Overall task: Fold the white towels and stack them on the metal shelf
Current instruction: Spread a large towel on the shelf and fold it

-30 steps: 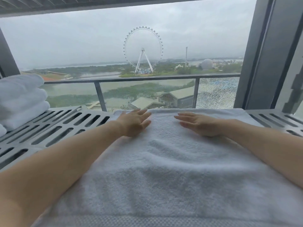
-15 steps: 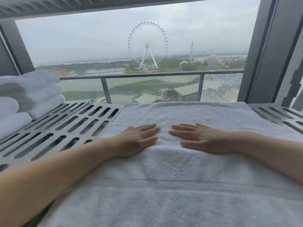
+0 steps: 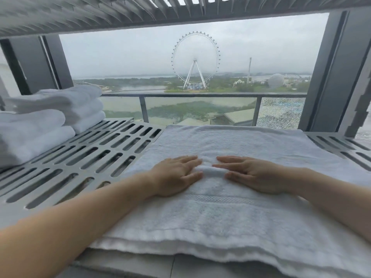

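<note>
Slotted grey metal shelf (image 3: 90, 157) before a wide window (image 3: 120, 57), ferris wheel (image 3: 195, 61) and glass railing (image 3: 200, 95) beyond, under overcast sky. Spread across the shelf: white towel (image 3: 220, 223), already doubled at least once, judging by the layered near edge. Pressed flat on the towel's middle, fingertips nearly meeting over a small raised ridge of cloth (image 3: 208, 169): left grip (image 3: 176, 175) and right grip (image 3: 255, 175), both released, fingers straight, grasping nothing.

Left of the towel, well apart: stack of folded towels (image 3: 50, 121), several deep, rounded folds facing the towel. Probably mid-task: some towels folded and stacked, this one part-folded and under smoothing, further folds and the move onto the stack left to do. Number of towels remaining impossible to tell.

Thick looped terry, soft and bulky, with a woven band (image 3: 220, 198) running crosswise just nearer than the grips. Under the towel, rigid perforated sheet metal, long rounded slots in rows. Above the towel, a similar slatted upper shelf (image 3: 140, 15).
</note>
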The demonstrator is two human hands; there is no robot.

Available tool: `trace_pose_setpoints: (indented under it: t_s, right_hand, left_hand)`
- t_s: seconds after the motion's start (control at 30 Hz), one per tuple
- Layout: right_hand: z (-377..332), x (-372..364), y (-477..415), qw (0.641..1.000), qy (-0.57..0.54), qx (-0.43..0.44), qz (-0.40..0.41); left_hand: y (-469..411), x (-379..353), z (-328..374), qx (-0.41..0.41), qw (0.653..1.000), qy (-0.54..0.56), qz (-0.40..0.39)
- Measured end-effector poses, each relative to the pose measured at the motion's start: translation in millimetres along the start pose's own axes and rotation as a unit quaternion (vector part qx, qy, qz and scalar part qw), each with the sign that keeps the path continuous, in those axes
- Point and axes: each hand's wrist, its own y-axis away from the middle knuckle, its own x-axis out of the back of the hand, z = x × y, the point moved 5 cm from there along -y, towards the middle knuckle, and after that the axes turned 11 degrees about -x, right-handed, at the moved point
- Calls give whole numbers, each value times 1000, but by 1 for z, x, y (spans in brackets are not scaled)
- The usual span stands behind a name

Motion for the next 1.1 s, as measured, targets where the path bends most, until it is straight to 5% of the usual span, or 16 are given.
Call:
trace_pose_setpoints:
  t_s: [0.17,0.3,0.47,0.73,0.9,1.1]
  right_hand:
    - [-15,17,21,986,41,1,163]
    - [-39,24,57,963,23,77,256]
    - [-53,26,99,966,-53,89,238]
    - [-62,0,140,978,-146,40,144]
    - [-66,-7,155,972,-127,18,199]
    - [-77,-8,169,944,-98,26,313]
  left_hand:
    - [6,10,10,20,998,-61,-1]
    - [24,28,44,-44,989,-92,106]
    - [68,29,94,-131,979,47,148]
    - [104,22,110,-91,974,111,177]
    - [122,26,118,-108,971,28,211]
    - [137,22,133,-122,930,-94,335]
